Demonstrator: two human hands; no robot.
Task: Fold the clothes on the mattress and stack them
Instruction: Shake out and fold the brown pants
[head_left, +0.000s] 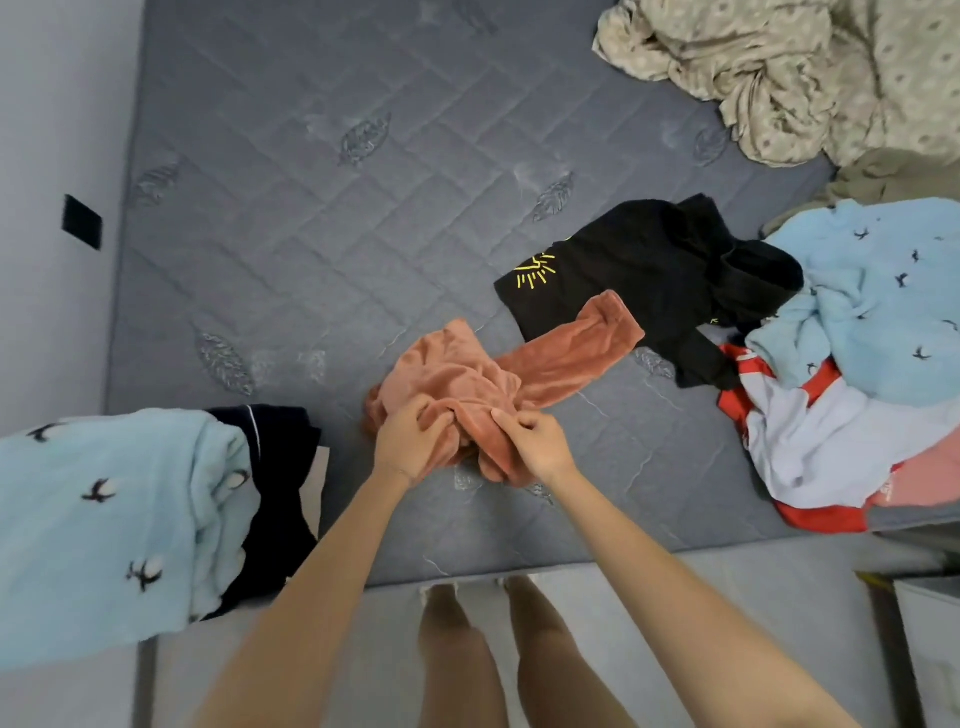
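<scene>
A rust-orange fleece garment lies bunched on the grey quilted mattress, one leg or sleeve stretched toward the upper right. My left hand grips its bunched near edge. My right hand pinches a fold of the same garment beside it. At the left edge sits a stack with a light blue bird-print fleece on top of a dark navy garment. A black garment with a yellow print lies unfolded to the right of the orange one.
A loose pile at the right holds a light blue bird-print piece, a white and red garment and a pink one. A crumpled beige patterned sheet fills the far right corner. My legs stand at the mattress's near edge.
</scene>
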